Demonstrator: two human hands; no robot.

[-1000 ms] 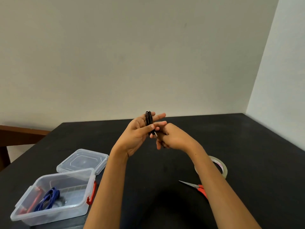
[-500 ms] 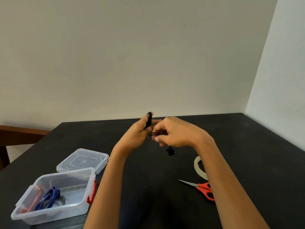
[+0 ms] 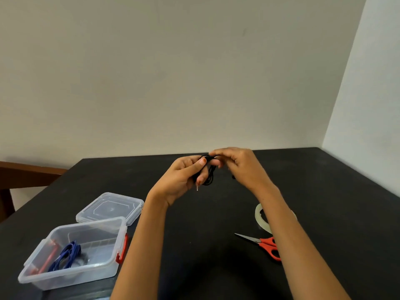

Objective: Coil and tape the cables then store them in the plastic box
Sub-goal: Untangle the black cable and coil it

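Observation:
Above the middle of the black table [image 3: 324, 191], my left hand [image 3: 181, 178] holds a thin black cable [image 3: 209, 178] wound in loops around its fingers, thumb pressed on top; a small metal plug hangs below. My right hand [image 3: 240, 165] pinches the cable's strand at the top of the coil. The clear plastic box [image 3: 71, 269] stands open at the front left and holds a coiled blue cable [image 3: 66, 255] and something red. A roll of clear tape [image 3: 259, 216] lies on the table to the right, partly hidden by my right forearm.
The box's clear lid [image 3: 110, 207] lies flat just behind the box. Red-handled scissors [image 3: 263, 245] lie at the right, blades pointing left. A wooden piece of furniture [image 3: 26, 174] shows beyond the table's left edge. Walls close off the back and right.
My right hand has carried the strand up from under the coil to its top. The left fingers have curled in around the loops. The dangling end seen half a second ago has gone from below.

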